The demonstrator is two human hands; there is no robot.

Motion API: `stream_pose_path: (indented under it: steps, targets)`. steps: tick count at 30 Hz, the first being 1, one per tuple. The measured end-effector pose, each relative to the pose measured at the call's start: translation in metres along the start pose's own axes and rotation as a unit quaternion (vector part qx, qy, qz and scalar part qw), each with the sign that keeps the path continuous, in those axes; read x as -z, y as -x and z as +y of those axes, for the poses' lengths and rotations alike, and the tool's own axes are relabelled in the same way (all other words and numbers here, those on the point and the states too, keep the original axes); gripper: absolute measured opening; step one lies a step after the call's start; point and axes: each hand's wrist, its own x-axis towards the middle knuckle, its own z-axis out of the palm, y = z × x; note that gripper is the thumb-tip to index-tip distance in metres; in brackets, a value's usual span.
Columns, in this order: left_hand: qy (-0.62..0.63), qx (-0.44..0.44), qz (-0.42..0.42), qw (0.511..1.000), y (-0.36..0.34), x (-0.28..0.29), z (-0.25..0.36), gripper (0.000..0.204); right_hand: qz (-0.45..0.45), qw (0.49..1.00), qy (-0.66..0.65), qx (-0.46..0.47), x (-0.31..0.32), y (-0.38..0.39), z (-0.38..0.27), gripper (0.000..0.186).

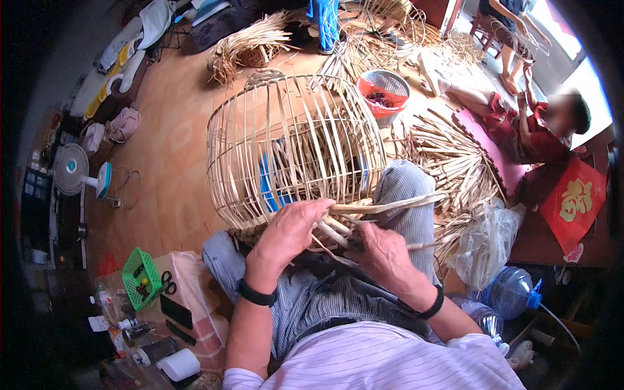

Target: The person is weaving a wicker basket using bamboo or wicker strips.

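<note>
A large round basket frame (311,133) of pale split strips, open-woven, lies in front of my knees, its near edge at my lap. My left hand (291,229) is closed at that edge, its thumb and fingers pinching dried plant strips (400,204) that run off to the right across my knee. Close by, my right hand (388,255) is closed around strips at the same edge, and one strip end sticks out past its far side. Short thick strip ends (335,233) show between the two hands. My fingertips are partly hidden by the strips and the hands.
Bundles of dried strips (448,153) lie right of the basket, near a red bucket (383,97). A person in red (543,133) reclines at the right. A fan (71,169), green basket (141,278), scissors (168,283), plastic bag (487,244) and water jug (513,291) stand around me.
</note>
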Motion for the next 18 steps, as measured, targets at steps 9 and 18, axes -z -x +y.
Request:
stream_pose_path:
  steps: [9,18]
  targets:
    - [0.009,-0.02,0.015,1.0,0.007,0.0,0.006,0.052,-0.142,0.969,-0.182,-0.09,0.068,0.02,0.005,0.031]
    - [-0.013,0.032,0.157,0.987,0.01,-0.032,0.01,0.038,-0.107,0.713,-0.685,-0.106,0.125,-0.005,0.025,0.05]
